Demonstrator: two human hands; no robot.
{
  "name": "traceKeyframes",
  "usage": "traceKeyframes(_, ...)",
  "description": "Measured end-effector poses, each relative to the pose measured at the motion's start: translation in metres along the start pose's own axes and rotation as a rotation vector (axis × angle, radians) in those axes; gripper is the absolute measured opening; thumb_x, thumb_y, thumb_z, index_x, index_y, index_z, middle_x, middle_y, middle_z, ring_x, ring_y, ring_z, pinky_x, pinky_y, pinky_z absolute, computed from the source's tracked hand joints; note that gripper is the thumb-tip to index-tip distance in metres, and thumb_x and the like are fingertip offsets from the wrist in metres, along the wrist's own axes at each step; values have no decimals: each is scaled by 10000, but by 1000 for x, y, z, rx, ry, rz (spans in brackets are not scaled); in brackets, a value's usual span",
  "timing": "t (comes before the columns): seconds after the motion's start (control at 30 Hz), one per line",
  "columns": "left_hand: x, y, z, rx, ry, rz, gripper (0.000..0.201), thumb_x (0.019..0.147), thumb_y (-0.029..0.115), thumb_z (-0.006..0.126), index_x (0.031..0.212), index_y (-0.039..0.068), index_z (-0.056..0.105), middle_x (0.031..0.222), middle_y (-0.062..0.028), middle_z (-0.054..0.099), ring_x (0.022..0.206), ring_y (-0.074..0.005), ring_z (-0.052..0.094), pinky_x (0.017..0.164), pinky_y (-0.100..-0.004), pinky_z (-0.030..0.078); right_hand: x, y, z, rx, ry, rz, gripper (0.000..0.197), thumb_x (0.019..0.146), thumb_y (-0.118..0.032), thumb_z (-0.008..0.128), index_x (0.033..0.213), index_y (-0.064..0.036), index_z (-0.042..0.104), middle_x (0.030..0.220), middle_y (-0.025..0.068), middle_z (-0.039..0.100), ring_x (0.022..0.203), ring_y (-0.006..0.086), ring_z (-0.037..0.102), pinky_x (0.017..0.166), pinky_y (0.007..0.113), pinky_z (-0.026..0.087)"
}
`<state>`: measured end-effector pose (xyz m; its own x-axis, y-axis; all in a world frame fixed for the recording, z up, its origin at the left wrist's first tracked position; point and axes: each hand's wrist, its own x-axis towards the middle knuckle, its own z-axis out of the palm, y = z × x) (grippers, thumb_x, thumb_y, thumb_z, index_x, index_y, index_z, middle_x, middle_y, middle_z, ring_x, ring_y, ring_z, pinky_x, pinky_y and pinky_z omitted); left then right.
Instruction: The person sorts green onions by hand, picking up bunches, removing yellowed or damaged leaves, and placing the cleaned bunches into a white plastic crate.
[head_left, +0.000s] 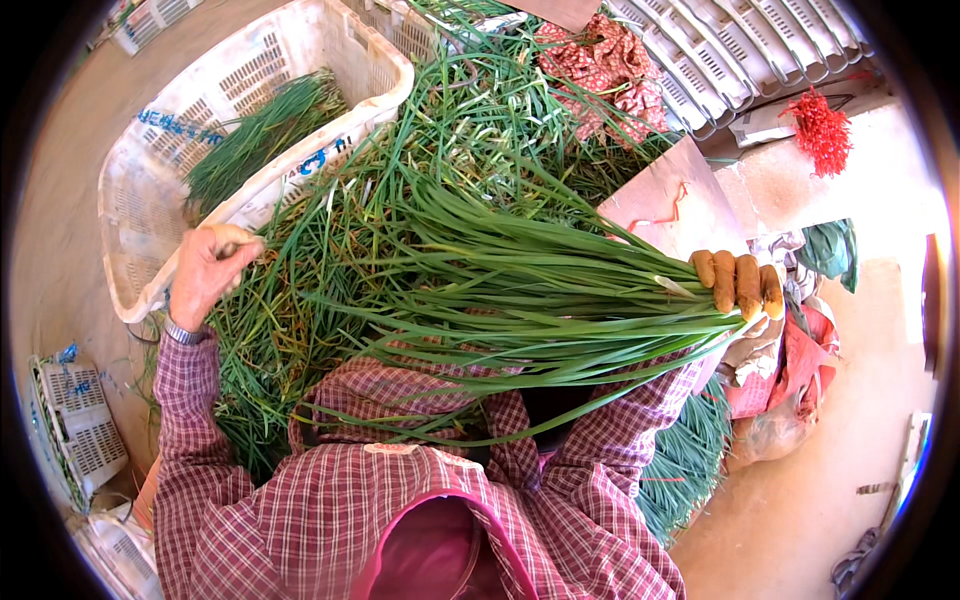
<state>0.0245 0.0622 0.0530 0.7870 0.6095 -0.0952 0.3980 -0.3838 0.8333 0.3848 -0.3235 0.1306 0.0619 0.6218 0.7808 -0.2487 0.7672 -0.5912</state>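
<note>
A large bunch of green chives lies sideways across my lap, its leaf tips fanned out to the left. My right hand is closed around the stem end, with brown covers on its fingers. Away to the left, my left hand is raised beside the near corner of a white plastic crate. Its thumb and fingers are pressed together; anything between them is too small to make out. Inside that crate rests another bunch of chives. Loose, partly yellowed leaves are heaped beneath and beyond the held bunch.
At the far right stand stacked white crates and a bundle of red ties. A flat board carries a red strand. More chives lie by my right elbow. Patterned cloth sits atop the heap; another crate is at left.
</note>
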Motion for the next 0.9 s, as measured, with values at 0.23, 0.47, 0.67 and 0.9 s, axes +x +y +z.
traceKeyframes(0.23, 19, 101, 25, -249, -12, 647, 106, 755, 4, 656, 861, 9, 657, 903, -93, 660, 843, -174, 623, 767, -287, 480, 19, 9, 0, 1, -144, 23, 290, 805, -219, 649, 1086, -205, 581, 960, -26, 642, 832, 141, 597, 755, 304, 369)
traceKeyframes(0.47, 21, 192, 117, -284, -161, 956, 209, 703, 57, 722, 904, 59, 665, 910, -88, 671, 848, -217, 644, 763, -326, 501, 53, 25, 8, 12, -320, 107, 99, 730, -196, 655, 778, -186, 569, 609, -21, 593, 581, 157, 547, 500, 319, 303)
traceKeyframes(0.67, 20, 215, 173, -180, -7, 1072, 268, 601, 53, 750, 851, 71, 655, 868, -79, 634, 787, -258, 601, 684, -350, 494, 54, 30, 15, 51, -297, -4, 210, 755, -157, 625, 593, -179, 494, 487, -44, 506, 360, 118, 411, 361, 285, 180)
traceKeyframes(0.9, 26, 197, 155, -110, 6, 1014, 153, 646, 13, 712, 730, 66, 594, 765, -57, 639, 745, -217, 630, 696, -344, 500, 49, 28, 10, -53, -250, -70, 64, 790, -204, 604, 830, -177, 562, 511, -61, 531, 511, 149, 535, 487, 300, 320)
